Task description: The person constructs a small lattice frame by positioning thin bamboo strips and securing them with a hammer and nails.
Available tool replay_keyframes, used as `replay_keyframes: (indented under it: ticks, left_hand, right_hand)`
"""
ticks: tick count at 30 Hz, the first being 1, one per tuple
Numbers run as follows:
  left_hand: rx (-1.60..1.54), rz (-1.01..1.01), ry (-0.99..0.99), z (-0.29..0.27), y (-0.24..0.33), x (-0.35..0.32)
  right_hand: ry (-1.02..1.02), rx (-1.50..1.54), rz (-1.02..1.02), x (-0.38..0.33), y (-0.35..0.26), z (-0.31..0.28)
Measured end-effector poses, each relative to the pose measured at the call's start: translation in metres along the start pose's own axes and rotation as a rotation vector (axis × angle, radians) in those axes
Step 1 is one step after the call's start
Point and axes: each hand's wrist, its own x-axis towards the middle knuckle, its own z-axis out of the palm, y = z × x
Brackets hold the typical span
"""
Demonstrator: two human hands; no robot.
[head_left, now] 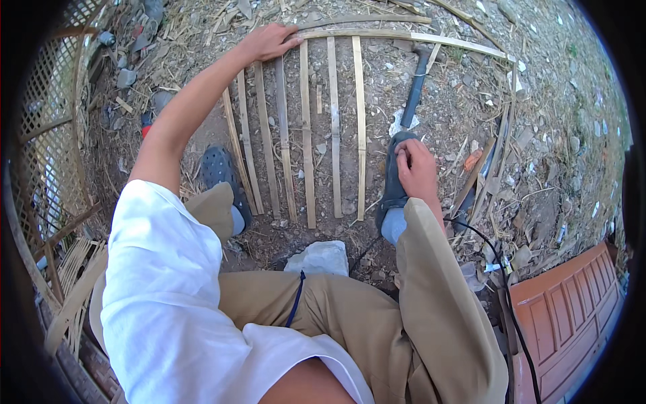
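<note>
My left hand (269, 43) reaches to the far side, its fingers and thumb closed at the left end of a long bamboo strip (377, 33) lying crosswise. Several narrow bamboo slats (306, 135) lie side by side on the ground below it, their far ends at or near that strip. Over the toe of my right clog (392, 175), my right hand (418, 170) has its fingers curled together; what they hold, if anything, is hidden. Just beyond that shoe lies a hammer (415, 91) with a dark handle, its head close to the crosswise strip.
A pale stone block (317, 258) sits between my feet, with my left clog (221, 172) beside the slats. On the left stands a woven lattice panel (50, 101). A black cable (501, 266) runs past a reddish-brown panelled piece (568, 316) at right. Rubble and bamboo scraps litter the dirt.
</note>
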Motion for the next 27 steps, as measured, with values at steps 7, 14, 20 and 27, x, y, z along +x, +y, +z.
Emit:
replay_keyframes:
  ticks: [7,14,20,27]
  left_hand:
    - [0.239,0.222,-0.274,-0.065,0.014,0.041]
    - [-0.143,0.039,0.018,-0.045,0.08,0.066]
    - [-0.442,-0.189,0.508,0.018,0.172,0.056]
    - [-0.578,-0.293,0.378,-0.002,0.164,0.051]
  right_hand:
    - [-0.061,-0.043,0.06,0.057,-0.019,-0.006]
    - [0.073,0.148,-0.037,0.179,-0.036,0.005]
    - [0.213,-0.027,-0.393,0.291,-0.029,0.03]
    - [0.1,-0.124,-0.511,0.369,-0.013,0.074]
